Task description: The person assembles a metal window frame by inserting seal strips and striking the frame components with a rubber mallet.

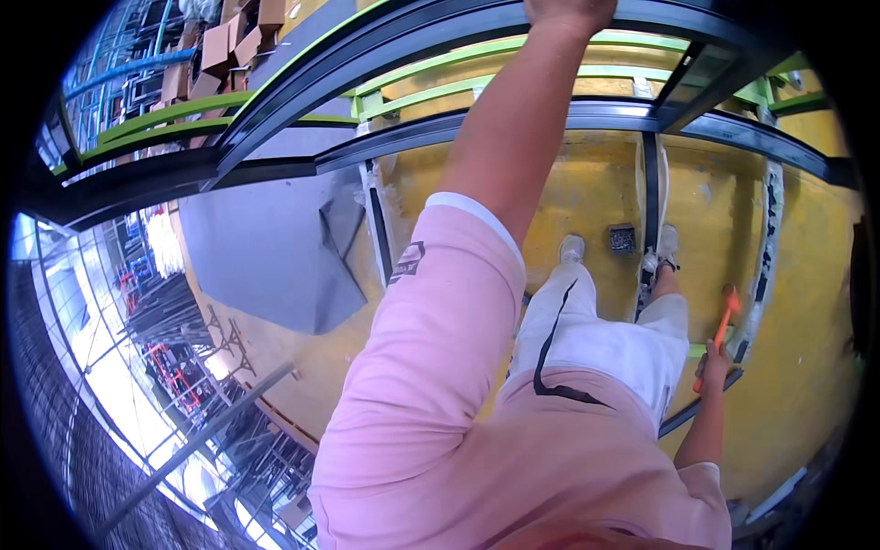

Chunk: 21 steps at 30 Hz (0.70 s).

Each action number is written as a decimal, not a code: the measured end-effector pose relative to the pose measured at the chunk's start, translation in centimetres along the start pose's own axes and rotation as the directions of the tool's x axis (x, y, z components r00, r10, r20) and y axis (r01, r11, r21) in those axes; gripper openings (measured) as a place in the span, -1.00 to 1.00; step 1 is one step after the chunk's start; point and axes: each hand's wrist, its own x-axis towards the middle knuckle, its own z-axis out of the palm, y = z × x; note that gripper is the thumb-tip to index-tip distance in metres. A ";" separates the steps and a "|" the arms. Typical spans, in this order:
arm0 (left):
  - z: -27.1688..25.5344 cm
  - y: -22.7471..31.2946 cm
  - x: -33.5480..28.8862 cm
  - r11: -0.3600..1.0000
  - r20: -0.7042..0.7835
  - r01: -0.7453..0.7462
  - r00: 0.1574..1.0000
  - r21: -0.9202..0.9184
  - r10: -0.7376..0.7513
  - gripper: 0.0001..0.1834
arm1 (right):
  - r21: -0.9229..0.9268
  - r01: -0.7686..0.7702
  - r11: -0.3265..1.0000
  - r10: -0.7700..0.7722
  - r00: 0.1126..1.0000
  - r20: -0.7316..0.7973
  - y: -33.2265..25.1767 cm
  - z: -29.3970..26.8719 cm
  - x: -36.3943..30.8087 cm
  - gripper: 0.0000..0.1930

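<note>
Hammer (727,318), orange, at right of the frame, head pointing up, handle gripped in right hand (712,364). Left hand (570,11) at top centre, against black bars (605,115); fingers out of sight past the edge, so cannot tell the grip. Small box (622,239) right of centre, on yellow floor (577,192), between shoes (572,249). Grey sheet (257,247) left of centre; cartons (218,48) at upper left.
</note>
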 end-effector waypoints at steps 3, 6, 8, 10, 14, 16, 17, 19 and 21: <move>-0.1 1.2 1.4 0.974 -0.121 -0.189 0.977 -0.122 0.175 -0.65 | 0.401 0.004 0.916 0.033 0.996 -0.083 8.3 2.6 -0.2 -0.88; 0.3 -1.7 2.1 0.965 0.080 -0.257 0.964 0.045 0.253 -0.49 | 0.339 -0.197 0.920 0.256 0.957 -0.139 16.3 -1.0 -4.1 -0.88; -0.3 -1.0 2.1 0.968 0.156 -0.224 0.966 0.114 0.206 -0.49 | 0.497 -0.377 0.781 0.453 0.891 -0.037 22.2 -2.4 -9.9 -0.86; 1.1 -1.6 2.7 0.960 0.162 -0.229 0.966 0.161 0.203 -0.46 | 0.541 -0.509 0.670 0.583 0.812 0.041 26.9 -1.2 -14.0 -0.82; 0.6 0.9 2.3 0.943 0.180 -0.229 0.966 0.242 0.189 -0.43 | 0.296 -0.734 0.612 0.732 0.667 0.139 41.2 6.4 -19.4 -0.78; 0.4 0.7 2.6 0.925 0.123 -0.250 0.967 0.286 0.224 -0.38 | 0.152 -0.780 0.607 0.749 0.626 0.219 47.0 10.6 -18.5 -0.77; -0.4 2.7 1.6 0.909 0.154 -0.229 0.970 0.347 0.185 -0.37 | 0.143 -0.795 0.590 0.750 0.605 0.267 49.6 12.4 -19.2 -0.76; -0.3 2.2 1.9 0.817 0.099 -0.306 0.950 0.488 0.297 -0.46 | 0.125 -0.805 0.579 0.746 0.586 0.316 52.4 13.6 -19.5 -0.77; 0.3 1.1 1.3 0.632 -0.003 -0.313 0.895 0.709 0.446 -0.60 | 0.112 -0.809 0.576 0.751 0.579 0.319 53.7 13.5 -18.1 -0.80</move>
